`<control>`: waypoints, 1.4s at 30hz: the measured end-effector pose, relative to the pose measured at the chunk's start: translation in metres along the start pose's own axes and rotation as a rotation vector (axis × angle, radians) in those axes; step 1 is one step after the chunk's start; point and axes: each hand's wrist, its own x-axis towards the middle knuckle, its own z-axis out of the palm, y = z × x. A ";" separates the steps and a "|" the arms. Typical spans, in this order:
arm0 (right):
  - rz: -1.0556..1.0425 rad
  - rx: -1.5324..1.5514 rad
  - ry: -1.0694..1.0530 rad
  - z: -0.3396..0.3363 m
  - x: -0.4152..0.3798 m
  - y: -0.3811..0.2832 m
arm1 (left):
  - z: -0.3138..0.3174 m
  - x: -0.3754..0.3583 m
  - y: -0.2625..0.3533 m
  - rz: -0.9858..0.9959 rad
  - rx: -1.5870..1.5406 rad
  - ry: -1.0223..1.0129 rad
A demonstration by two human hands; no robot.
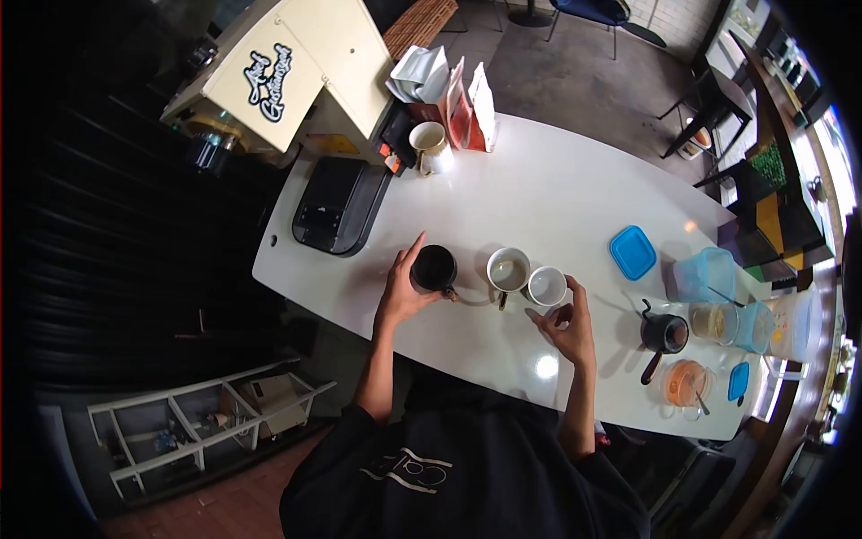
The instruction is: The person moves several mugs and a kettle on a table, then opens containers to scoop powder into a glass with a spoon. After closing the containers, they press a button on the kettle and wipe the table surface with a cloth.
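Note:
My left hand [402,286] curves around the side of a black cup [435,268], the thumb near its handle and the index finger along its far left side. A white cup [547,286] stands at the fingertips of my right hand [571,331]; the thumb is at its near side and the index finger at its right edge. Between the two hands is another white cup [508,269], touching or nearly touching the right one, with its brown-tipped handle toward me. Some liquid or residue shows at the bottom of this middle cup.
A cream grinder-like machine [346,54] and a black scale-like device [337,207] occupy the left of the white table [503,193]. A mug [431,148] and bags [471,108] stand behind. To the right are a blue lid [633,252], a dark pot [664,332] and several containers [705,274].

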 end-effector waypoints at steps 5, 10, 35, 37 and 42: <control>0.011 -0.026 0.101 0.012 -0.008 0.003 | -0.004 0.010 -0.008 -0.030 -0.163 -0.070; 0.026 -0.001 0.242 0.022 -0.013 -0.004 | -0.012 0.029 -0.003 0.068 -0.274 -0.296; 0.206 -0.030 0.472 0.055 -0.041 -0.009 | 0.003 0.054 -0.002 0.220 -0.284 -0.488; 0.199 -0.033 0.479 0.056 -0.042 -0.010 | 0.005 0.055 -0.009 0.239 -0.318 -0.515; 0.193 -0.042 0.484 0.053 -0.044 -0.012 | -0.021 0.067 -0.035 0.187 -0.358 -0.500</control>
